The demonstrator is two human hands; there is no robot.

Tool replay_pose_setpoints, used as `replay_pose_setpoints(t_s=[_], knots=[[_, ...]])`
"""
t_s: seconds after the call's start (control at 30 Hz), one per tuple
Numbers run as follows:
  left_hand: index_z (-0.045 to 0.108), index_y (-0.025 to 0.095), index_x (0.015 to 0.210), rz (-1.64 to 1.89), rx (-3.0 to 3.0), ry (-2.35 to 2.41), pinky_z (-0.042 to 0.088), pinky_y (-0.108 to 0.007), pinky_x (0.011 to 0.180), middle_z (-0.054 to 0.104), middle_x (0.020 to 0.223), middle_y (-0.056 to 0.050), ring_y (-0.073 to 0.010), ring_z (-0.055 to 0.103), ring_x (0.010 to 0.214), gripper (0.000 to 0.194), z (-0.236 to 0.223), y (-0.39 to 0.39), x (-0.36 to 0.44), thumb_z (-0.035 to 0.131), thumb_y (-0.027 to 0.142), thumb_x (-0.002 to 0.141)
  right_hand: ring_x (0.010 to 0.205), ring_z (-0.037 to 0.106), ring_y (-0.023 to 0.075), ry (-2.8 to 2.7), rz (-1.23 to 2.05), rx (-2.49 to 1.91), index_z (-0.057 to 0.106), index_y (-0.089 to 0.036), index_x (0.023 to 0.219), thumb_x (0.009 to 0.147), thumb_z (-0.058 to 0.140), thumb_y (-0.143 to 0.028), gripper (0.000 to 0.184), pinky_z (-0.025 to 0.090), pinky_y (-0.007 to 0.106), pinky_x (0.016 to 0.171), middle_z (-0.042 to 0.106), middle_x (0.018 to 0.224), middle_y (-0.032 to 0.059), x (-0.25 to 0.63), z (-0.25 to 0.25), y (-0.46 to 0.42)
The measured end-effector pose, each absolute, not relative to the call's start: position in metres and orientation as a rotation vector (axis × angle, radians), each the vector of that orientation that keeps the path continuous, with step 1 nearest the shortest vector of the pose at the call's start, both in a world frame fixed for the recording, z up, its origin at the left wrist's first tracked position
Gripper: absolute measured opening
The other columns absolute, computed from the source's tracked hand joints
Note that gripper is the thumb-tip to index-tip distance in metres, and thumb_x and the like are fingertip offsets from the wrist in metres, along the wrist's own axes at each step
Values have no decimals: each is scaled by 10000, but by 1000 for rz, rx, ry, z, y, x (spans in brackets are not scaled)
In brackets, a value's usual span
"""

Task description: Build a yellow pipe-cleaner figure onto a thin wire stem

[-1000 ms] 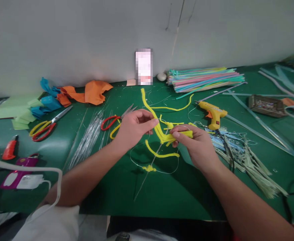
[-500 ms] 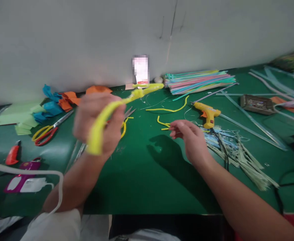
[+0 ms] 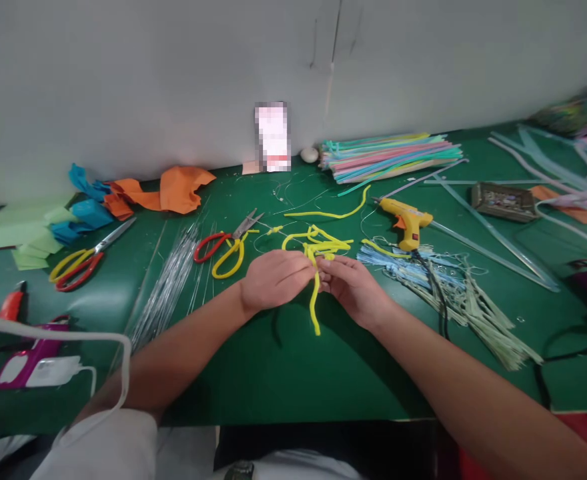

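Note:
A tangle of yellow pipe cleaners (image 3: 316, 248) is held just above the green table (image 3: 293, 373), one end hanging down between my hands. My left hand (image 3: 275, 279) pinches it from the left with closed fingers. My right hand (image 3: 352, 285) grips it from the right, fingers curled round the stems. The two hands nearly touch. A separate long yellow pipe cleaner (image 3: 331, 212) lies on the table behind them.
Red-and-yellow snips (image 3: 226, 245) and a bundle of thin wires (image 3: 168, 287) lie to the left, scissors (image 3: 86, 257) further left. A yellow glue gun (image 3: 406, 220) and pale fringe strips (image 3: 453, 293) are to the right. Coloured stems (image 3: 388, 157) are stacked by the wall.
My left hand, which had swung the yellow pipe cleaners up and to the left, has brought them back to the middle. My right hand has closed on them again.

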State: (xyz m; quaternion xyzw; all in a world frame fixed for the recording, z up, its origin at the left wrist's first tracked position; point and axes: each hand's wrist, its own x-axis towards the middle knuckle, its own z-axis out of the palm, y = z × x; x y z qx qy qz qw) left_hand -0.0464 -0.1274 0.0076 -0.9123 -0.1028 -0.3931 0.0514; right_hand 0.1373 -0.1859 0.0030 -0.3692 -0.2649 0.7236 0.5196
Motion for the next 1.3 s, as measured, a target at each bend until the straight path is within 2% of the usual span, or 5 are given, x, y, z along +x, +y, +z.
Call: replay_pose_setpoints(t_s=[0.37,0.63,0.87,1.07,1.3], knots=[[661,264,989,-1376,-2846,-273,588,-308,839,743,971,-10,-163,709,940,178,8,-129,-42,703,211,825,576,524,108,-714,1608,-964,669,-187,626,660,825,-328,213,448,287,630,594,617,-13,135,8,-189],[662,276,971,-1342,-2883,-256,569,-285,760,750,927,2,-148,711,868,147,8,-127,-44,700,246,832,569,552,107,-648,1694,-902,706,-188,783,721,774,-278,129,476,268,631,615,625,-18,137,5,-190],[637,235,1004,-1224,-2648,-310,556,-248,644,751,902,-19,-132,694,719,171,7,-130,-43,682,257,841,560,548,100,-537,1721,-938,679,-185,740,703,784,-261,135,492,258,642,577,597,-32,138,4,-188],[610,197,1075,-1351,-2809,-399,596,-248,793,728,1001,-65,-148,714,912,209,2,-133,-40,636,188,868,570,574,99,-539,1820,-950,676,-169,712,706,787,-305,176,487,244,606,615,645,-15,138,3,-187],[611,186,1054,-1318,-2809,-408,605,-252,758,732,958,-65,-150,718,847,212,-1,-132,-41,656,190,847,546,539,85,-567,1833,-991,665,-157,647,685,808,-304,208,471,240,576,616,637,-12,137,3,-187]])
